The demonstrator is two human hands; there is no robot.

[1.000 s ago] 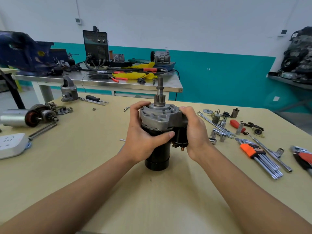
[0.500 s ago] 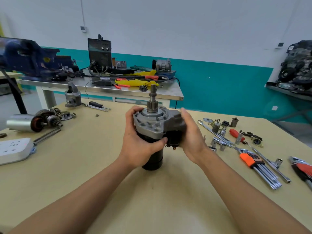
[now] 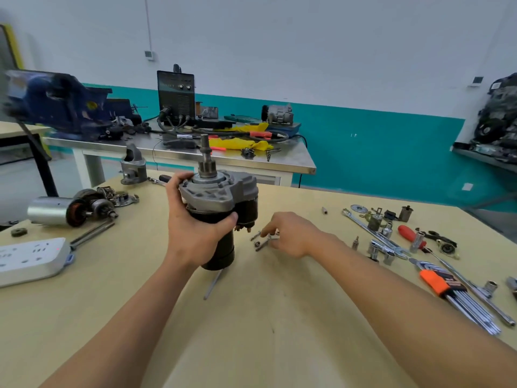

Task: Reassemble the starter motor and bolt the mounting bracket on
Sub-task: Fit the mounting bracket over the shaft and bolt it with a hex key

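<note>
The starter motor [image 3: 221,203] stands upright just left of the table's middle, black body below, grey aluminium end housing and pinion shaft on top. My left hand [image 3: 195,231] grips it round the body under the housing. My right hand [image 3: 291,236] is down on the table to the motor's right, its fingertips pinching one of the small bolts [image 3: 263,242] lying there. A grey cast mounting bracket [image 3: 133,166] stands at the table's far left edge. A long through bolt [image 3: 212,284] lies in front of the motor's base.
A second armature and silver casing [image 3: 70,211] lie at the left, beside a white power strip [image 3: 30,259]. Sockets, a spanner [image 3: 375,236], a red screwdriver [image 3: 411,236] and a hex key set [image 3: 458,301] are spread at the right. A steel bench [image 3: 279,161] stands behind.
My right hand has let go of the motor and dropped to the small bolts on the table. The left hand alone now holds the motor, shifted slightly left.
</note>
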